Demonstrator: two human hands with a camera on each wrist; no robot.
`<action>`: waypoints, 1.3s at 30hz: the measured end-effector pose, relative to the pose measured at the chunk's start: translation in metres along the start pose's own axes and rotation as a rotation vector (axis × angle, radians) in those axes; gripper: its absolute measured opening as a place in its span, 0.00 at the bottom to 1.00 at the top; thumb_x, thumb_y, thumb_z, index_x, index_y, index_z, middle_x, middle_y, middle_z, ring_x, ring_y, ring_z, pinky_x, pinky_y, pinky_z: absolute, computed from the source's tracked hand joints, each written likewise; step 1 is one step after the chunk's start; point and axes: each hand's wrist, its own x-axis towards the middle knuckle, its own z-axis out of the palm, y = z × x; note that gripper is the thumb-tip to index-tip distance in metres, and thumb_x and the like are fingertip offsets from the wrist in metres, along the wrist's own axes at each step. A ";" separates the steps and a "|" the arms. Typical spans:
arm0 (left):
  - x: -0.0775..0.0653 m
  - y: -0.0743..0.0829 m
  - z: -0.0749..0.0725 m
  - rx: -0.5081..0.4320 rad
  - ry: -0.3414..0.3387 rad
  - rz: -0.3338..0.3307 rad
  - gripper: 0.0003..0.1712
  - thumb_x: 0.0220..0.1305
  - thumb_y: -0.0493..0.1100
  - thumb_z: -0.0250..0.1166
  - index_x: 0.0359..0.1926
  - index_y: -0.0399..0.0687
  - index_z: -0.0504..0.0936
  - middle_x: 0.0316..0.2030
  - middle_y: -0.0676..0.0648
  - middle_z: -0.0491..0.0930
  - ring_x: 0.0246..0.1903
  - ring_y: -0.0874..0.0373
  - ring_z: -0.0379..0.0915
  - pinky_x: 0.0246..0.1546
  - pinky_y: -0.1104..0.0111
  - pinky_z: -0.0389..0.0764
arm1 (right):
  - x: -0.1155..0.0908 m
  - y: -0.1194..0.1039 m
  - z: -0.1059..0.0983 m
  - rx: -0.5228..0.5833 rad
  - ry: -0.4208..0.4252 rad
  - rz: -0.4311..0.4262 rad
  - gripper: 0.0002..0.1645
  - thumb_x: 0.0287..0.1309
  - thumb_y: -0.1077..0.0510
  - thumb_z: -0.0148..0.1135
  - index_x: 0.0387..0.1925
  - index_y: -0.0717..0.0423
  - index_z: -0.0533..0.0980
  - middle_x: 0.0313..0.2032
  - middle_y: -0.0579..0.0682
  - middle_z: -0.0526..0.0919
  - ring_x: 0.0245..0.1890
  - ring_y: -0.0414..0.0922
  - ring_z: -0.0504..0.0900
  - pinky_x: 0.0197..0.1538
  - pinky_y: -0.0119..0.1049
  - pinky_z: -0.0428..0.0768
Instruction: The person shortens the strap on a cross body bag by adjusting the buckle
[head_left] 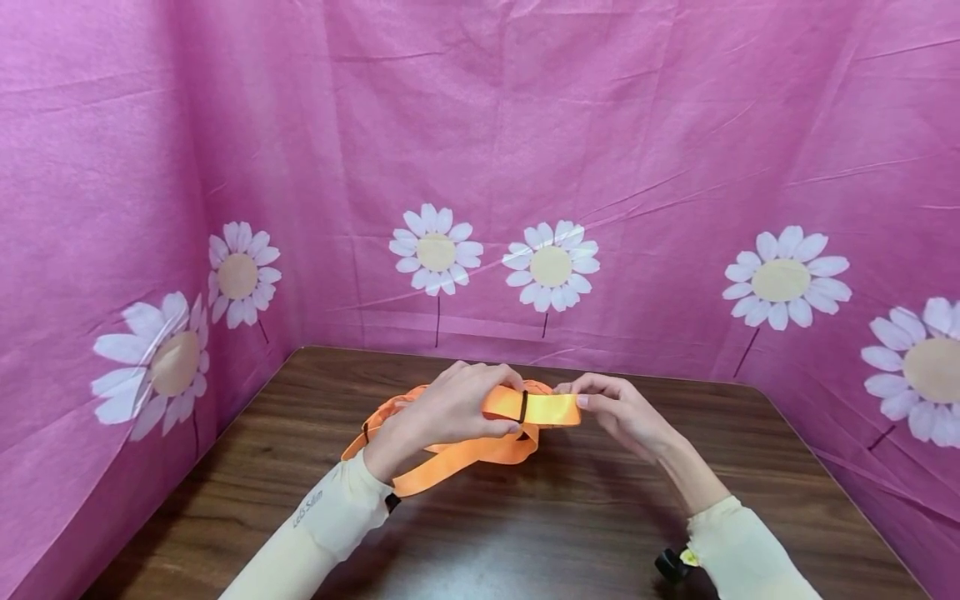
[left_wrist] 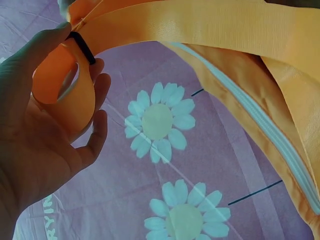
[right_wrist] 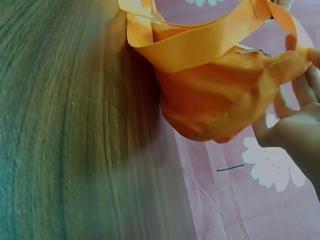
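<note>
An orange fabric bag [right_wrist: 205, 102] with a wide strap [head_left: 465, 457] is on the wooden table, partly behind my hands. My left hand [head_left: 450, 406] pinches the strap at a black slider buckle [head_left: 523, 407], its thumb and fingertips right at the buckle. Below the buckle the strap forms a loop [left_wrist: 75, 112] inside the curve of my left hand. To the right, my right hand [head_left: 622, 414] pinches the folded end of the strap between thumb and fingers. A pale zipper [left_wrist: 250, 107] runs along the bag's edge in the left wrist view.
The dark wooden table [head_left: 525, 533] stretches toward me. Pink cloth [head_left: 480, 125] printed with white daisies hangs round its back and sides. A small black object [head_left: 671, 565] shows beside my right sleeve.
</note>
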 end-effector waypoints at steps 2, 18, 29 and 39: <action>0.001 0.001 0.001 -0.013 0.001 0.001 0.26 0.60 0.59 0.74 0.55 0.58 0.77 0.51 0.59 0.81 0.48 0.60 0.75 0.53 0.59 0.70 | 0.000 0.000 0.001 0.047 -0.023 -0.020 0.10 0.73 0.68 0.50 0.47 0.62 0.78 0.60 0.67 0.77 0.64 0.55 0.73 0.62 0.42 0.72; 0.004 0.001 0.001 -0.176 0.088 -0.013 0.25 0.57 0.57 0.76 0.51 0.57 0.77 0.34 0.63 0.77 0.30 0.66 0.73 0.33 0.66 0.74 | 0.004 -0.008 0.015 -0.138 0.046 0.012 0.11 0.69 0.65 0.61 0.50 0.66 0.74 0.42 0.61 0.86 0.43 0.47 0.85 0.45 0.38 0.82; 0.002 0.005 0.007 -0.059 0.032 0.026 0.27 0.59 0.60 0.74 0.55 0.57 0.81 0.47 0.63 0.82 0.45 0.63 0.74 0.52 0.60 0.69 | 0.006 -0.011 0.028 -0.270 0.075 0.032 0.11 0.67 0.63 0.66 0.49 0.64 0.79 0.40 0.63 0.87 0.37 0.47 0.86 0.37 0.38 0.82; 0.003 0.006 0.008 -0.073 0.053 0.061 0.24 0.60 0.56 0.75 0.54 0.54 0.84 0.48 0.59 0.83 0.44 0.61 0.76 0.47 0.64 0.74 | 0.007 -0.015 0.033 -0.273 0.157 0.086 0.14 0.65 0.57 0.70 0.48 0.58 0.80 0.40 0.62 0.87 0.36 0.51 0.85 0.40 0.43 0.81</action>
